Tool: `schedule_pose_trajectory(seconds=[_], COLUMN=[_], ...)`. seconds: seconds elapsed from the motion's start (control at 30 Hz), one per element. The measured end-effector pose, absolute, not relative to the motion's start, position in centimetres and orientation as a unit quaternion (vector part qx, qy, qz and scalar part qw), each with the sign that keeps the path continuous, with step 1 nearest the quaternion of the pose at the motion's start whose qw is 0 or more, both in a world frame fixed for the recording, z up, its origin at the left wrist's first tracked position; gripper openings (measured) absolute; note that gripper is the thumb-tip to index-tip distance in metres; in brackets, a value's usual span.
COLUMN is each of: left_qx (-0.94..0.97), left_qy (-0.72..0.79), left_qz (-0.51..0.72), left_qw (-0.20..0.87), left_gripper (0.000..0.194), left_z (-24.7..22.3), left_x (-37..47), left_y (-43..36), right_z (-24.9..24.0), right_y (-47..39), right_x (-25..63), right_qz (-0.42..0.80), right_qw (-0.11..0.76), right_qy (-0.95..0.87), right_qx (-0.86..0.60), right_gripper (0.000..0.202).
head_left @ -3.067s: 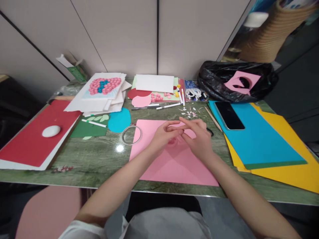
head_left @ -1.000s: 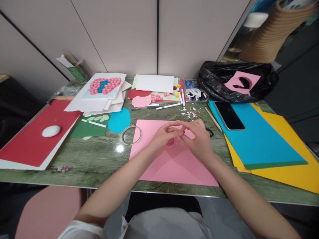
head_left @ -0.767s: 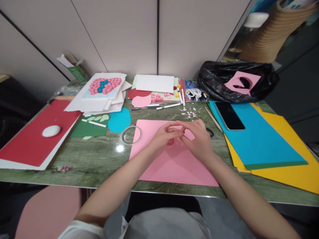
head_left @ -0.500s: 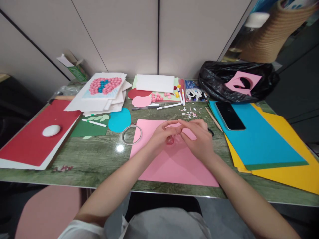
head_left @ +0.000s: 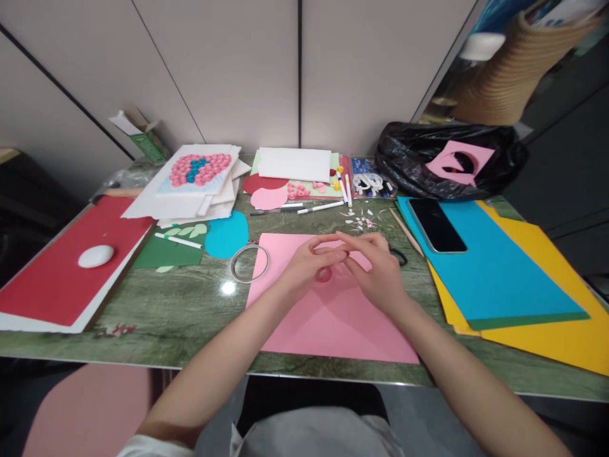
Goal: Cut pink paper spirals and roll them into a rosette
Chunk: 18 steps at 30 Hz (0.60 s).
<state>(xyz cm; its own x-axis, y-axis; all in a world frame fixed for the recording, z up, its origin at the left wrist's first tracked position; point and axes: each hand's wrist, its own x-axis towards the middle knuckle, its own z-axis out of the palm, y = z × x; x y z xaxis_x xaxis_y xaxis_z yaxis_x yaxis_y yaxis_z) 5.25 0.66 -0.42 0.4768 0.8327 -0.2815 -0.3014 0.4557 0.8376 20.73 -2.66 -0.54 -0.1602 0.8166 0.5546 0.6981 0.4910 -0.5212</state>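
My left hand [head_left: 311, 261] and my right hand [head_left: 373, 263] meet fingertip to fingertip above a pink sheet of paper [head_left: 333, 324]. Below the left fingers shows a small curled pink paper strip [head_left: 324, 275], and the left thumb and fingers are closed on it. The right thumb and forefinger press together at the same spot; what lies between them is mostly hidden. A narrow grey ring [head_left: 231, 265], like a roll of thin tape, overlaps the sheet's left edge. Beside the right hand a black loop [head_left: 398, 256], perhaps a scissors handle, pokes out.
Paper scraps [head_left: 361, 221] and markers [head_left: 321, 207] lie behind the sheet. A phone [head_left: 438, 225] rests on blue paper [head_left: 504, 273] at right, near a black bag [head_left: 404, 158]. Leftward are a blue cutout [head_left: 227, 235], red paper [head_left: 61, 279] and a white oval object [head_left: 96, 256].
The view has shifted slightly, so the table sits a little lower. My hands stay together over the pink sheet; the pink curl shows smaller beneath the fingers.
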Motion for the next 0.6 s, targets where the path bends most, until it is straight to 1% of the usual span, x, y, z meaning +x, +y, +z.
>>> schedule_pose_trajectory(seconds=[0.1,0.23,0.47,0.6], left_qx=[0.386,0.399,0.43,0.431], left_qy=[0.363,0.36,0.335,0.358], left_qz=[0.355,0.346,0.318,0.331], left_qw=[0.771,0.769,0.775,0.76], left_gripper=[0.048,0.046,0.032,0.034], left_z=[-0.27,-0.17,0.13,0.25], left_x=[5.27,5.31,5.47,5.36], left_y=[0.55,0.45,0.25,0.35], right_z=[-0.31,-0.16,-0.26,-0.22], right_y=[-2.68,-2.69,-2.39,-2.18], right_x=[20.59,20.49,20.41,20.46], right_qz=[0.063,0.054,0.038,0.045], right_qw=[0.439,0.449,0.428,0.41], right_qy=[-0.733,-0.726,-0.757,-0.766], right_qx=[-0.515,-0.518,-0.492,-0.493], right_gripper=[0.04,0.038,0.033,0.032])
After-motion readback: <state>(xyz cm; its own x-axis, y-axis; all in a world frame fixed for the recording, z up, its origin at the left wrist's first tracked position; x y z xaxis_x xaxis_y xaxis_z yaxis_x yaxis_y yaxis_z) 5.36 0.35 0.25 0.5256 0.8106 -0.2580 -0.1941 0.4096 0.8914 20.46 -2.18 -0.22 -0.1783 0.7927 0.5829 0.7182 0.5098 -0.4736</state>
